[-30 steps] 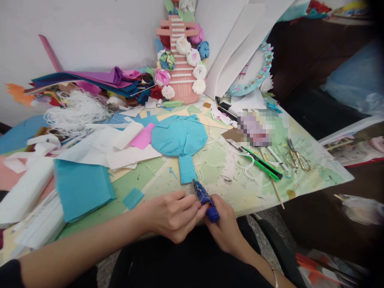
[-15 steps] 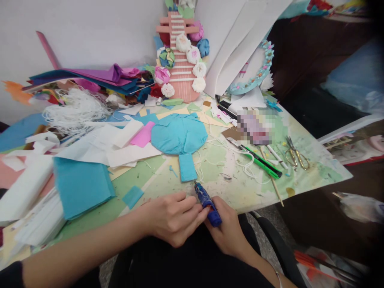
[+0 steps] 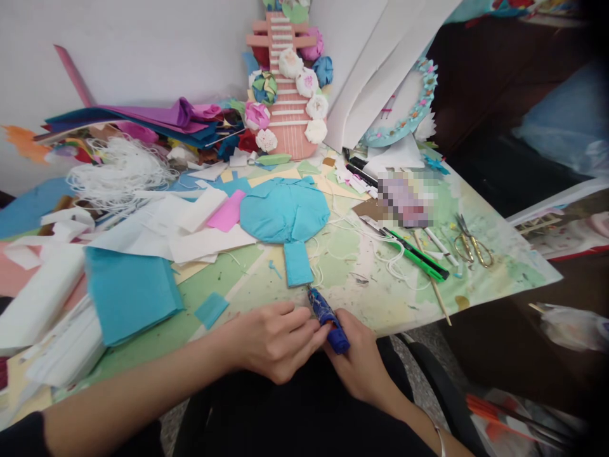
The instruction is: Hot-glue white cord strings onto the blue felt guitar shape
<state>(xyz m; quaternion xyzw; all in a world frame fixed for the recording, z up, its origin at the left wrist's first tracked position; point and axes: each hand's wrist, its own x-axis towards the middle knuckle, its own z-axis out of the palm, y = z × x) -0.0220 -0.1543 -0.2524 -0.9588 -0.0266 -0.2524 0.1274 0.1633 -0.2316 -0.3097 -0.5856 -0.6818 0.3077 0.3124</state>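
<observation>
A blue hot glue gun (image 3: pixel 328 320) is in my right hand (image 3: pixel 359 355), its nozzle pointing up and away at the table edge. My left hand (image 3: pixel 278 339) is closed, with its fingertips against the side of the glue gun; its thumb is hidden. Just beyond the nozzle lies a turquoise paper-covered piece (image 3: pixel 285 212), a wide oval with a short rectangular stem (image 3: pixel 298 263). The nozzle tip is close by the stem's lower end; whether they touch I cannot tell. A small turquoise paper scrap (image 3: pixel 212 310) lies left of the stem.
At left are folded turquoise paper (image 3: pixel 133 292), white paper strips (image 3: pixel 42 304) and tangled white string (image 3: pixel 121 168). To the right lie a green cutter knife (image 3: pixel 421 257), a wooden stick (image 3: pixel 438 292) and scissors (image 3: pixel 473 244). A flower-decorated pink model (image 3: pixel 290 120) stands behind.
Both hands and the glue gun stay nearly in place against the turquoise piece. The whole view shifts very slightly.
</observation>
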